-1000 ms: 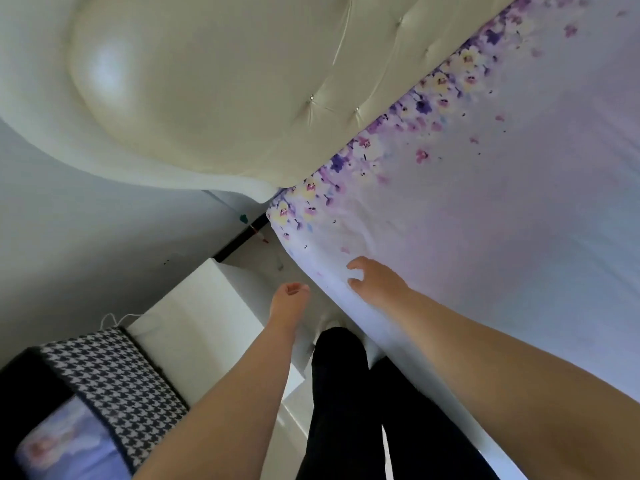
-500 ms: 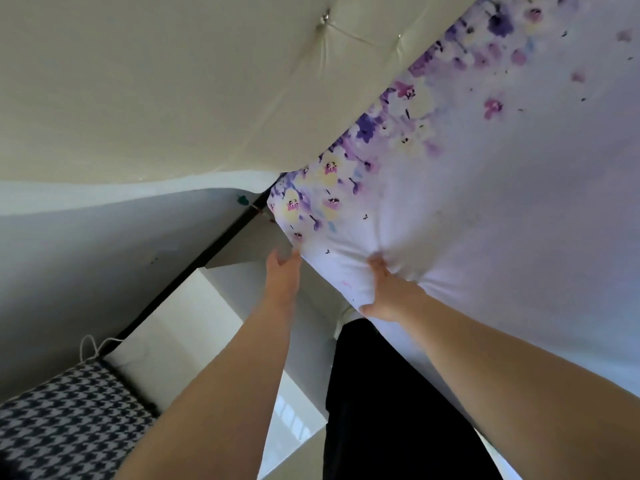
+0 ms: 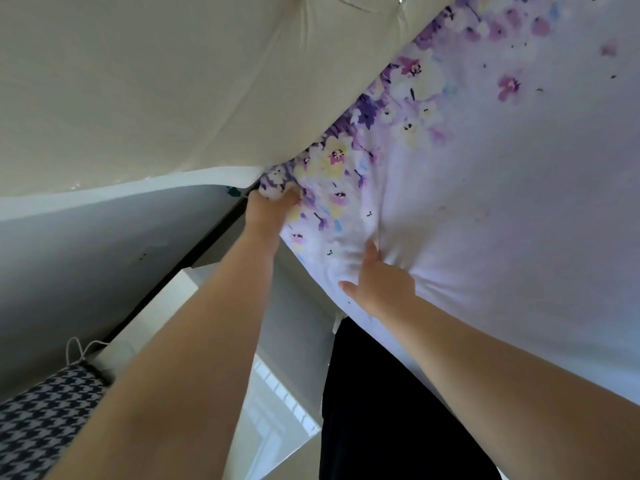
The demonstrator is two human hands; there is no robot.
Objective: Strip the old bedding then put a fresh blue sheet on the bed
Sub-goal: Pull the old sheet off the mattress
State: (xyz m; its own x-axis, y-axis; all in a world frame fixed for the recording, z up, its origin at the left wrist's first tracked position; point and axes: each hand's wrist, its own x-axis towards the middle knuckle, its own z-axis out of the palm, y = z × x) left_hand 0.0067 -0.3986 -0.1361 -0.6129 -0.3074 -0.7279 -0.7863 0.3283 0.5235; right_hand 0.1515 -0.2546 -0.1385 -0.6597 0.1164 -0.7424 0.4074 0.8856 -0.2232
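Floral sheet (image 3: 485, 202), soft, light and stretched over the bed's head-end corner beside the cream headboard (image 3: 156, 81), bunches readily, left hand (image 3: 268, 211) clutching its corner, right hand (image 3: 381, 284) pinching a fold nearby.

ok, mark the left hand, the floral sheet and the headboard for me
left hand (image 3: 272, 211), head view, back of the hand.
floral sheet (image 3: 502, 209), head view, plain pale stretch right of the flowers.
headboard (image 3: 156, 81), head view, cream padded face.
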